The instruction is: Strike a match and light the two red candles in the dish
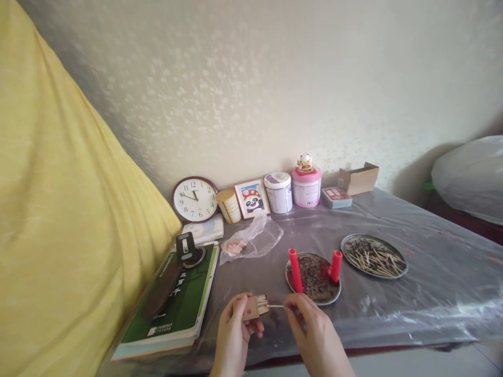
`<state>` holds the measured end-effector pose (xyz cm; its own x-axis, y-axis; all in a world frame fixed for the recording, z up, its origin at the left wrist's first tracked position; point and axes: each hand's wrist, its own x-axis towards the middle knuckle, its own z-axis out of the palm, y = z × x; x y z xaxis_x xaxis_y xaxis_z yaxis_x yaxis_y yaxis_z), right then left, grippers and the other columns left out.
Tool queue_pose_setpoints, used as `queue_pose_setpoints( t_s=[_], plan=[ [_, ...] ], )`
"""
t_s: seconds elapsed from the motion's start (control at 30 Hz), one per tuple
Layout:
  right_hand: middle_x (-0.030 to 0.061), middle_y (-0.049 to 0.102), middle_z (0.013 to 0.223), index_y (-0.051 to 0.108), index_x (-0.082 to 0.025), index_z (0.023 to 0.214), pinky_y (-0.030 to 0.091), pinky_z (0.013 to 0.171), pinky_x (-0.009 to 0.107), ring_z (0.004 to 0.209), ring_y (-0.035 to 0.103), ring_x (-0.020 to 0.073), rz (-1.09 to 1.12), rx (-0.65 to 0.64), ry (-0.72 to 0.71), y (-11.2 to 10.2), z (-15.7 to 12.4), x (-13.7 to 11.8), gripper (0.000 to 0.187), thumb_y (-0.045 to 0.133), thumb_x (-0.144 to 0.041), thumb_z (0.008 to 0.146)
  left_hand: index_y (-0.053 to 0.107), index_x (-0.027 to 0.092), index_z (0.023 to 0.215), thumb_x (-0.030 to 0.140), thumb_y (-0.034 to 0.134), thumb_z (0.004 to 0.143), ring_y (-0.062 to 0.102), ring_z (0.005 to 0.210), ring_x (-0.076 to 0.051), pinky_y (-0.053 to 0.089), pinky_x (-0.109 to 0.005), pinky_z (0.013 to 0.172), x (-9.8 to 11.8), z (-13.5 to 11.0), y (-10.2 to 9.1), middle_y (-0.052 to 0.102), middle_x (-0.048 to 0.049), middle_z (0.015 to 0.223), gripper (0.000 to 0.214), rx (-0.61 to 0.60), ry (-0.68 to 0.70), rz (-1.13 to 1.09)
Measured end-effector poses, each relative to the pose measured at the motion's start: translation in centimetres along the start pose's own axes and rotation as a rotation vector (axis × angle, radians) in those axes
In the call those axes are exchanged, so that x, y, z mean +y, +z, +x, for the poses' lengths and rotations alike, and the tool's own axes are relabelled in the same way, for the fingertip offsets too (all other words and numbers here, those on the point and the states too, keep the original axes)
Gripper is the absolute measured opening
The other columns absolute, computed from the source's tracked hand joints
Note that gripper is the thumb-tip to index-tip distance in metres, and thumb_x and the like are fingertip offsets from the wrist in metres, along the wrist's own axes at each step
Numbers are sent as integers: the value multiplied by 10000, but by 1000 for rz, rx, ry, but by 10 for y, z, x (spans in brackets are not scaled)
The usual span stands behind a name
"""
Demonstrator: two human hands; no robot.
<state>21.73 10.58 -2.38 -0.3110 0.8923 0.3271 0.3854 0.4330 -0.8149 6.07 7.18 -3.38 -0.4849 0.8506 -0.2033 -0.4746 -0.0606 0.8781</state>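
From the head view, with twelve o'clock set toward the wall: a matchbox [252, 309] is held low at the centre, pinched between thumb and curled fingers of the left hand [234, 325]. Its open end is turned to three o'clock, probably so its sticks can be reached easily. There, one match [276, 306] is pinched by the right hand [308, 318], thumb and forefinger pressed together; whether its far tip touches the box cannot be told.

At two o'clock, two red candles [295, 270] are borne by a blackened plate [313, 303], stuck there, it seems, by melted wax; no flame is seen. This plate sits close behind the right knuckles, the likeliest obstacle. Farther along two o'clock, loose sticks are gathered on a round tray [403, 273], perhaps to contain them. The left side is crowded at nine by a green book [196, 293]; at twelve, a plastic bag [271, 233] is spread; at eleven, a clock [195, 201] is propped upright.
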Motion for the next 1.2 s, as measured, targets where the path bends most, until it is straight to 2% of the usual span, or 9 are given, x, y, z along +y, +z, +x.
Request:
queue_pose_setpoints(
  t_s=[0.23,0.4,0.63,0.83,1.0,1.07,1.2],
  plan=[
    [22,651,689,578,-214,826,448,561,237,615,599,171,295,-4,261,5,2,1,243,477,-426,889,613,154,773,366,705,727,549,376,-150,387,-254,363,0,-1,3,672,-31,558,235,15,-21,-29],
    [32,671,711,556,-209,830,449,598,238,655,609,174,427,-5,286,8,1,-1,251,483,-444,880,611,155,779,382,701,729,555,369,-157,378,-256,342,-5,-6,8,676,-36,589,249,-28,-39,-33],
    [44,684,749,521,-213,823,472,605,243,682,627,184,619,-80,307,12,-1,-12,237,515,-446,864,599,172,865,398,615,816,557,387,-152,393,-260,361,-15,-11,11,707,-56,649,232,-165,-85,-31],
    [0,592,681,541,-203,809,424,566,234,604,526,150,561,-53,286,12,0,-8,268,522,-464,868,615,178,923,372,701,722,615,501,-199,450,-297,429,-12,-11,7,731,-70,726,292,-156,-41,66],
    [3,587,694,555,-197,819,425,595,239,635,522,155,543,-53,275,10,1,-5,288,525,-479,868,692,172,864,340,737,676,671,749,-244,513,-322,652,-9,-11,4,745,-72,819,256,-110,161,283],
    [6,597,710,562,-197,821,432,608,239,645,528,155,540,-35,272,9,2,-5,295,530,-488,864,697,175,842,332,728,692,661,745,-232,497,-315,690,-7,-10,4,742,-61,792,219,-141,202,320],
    [21,627,755,578,-195,820,439,621,243,663,554,158,551,28,291,11,2,-1,310,573,-505,835,684,177,812,305,727,712,637,741,-203,464,-290,702,-9,-6,1,734,-45,774,167,-173,195,316]
  ],
)
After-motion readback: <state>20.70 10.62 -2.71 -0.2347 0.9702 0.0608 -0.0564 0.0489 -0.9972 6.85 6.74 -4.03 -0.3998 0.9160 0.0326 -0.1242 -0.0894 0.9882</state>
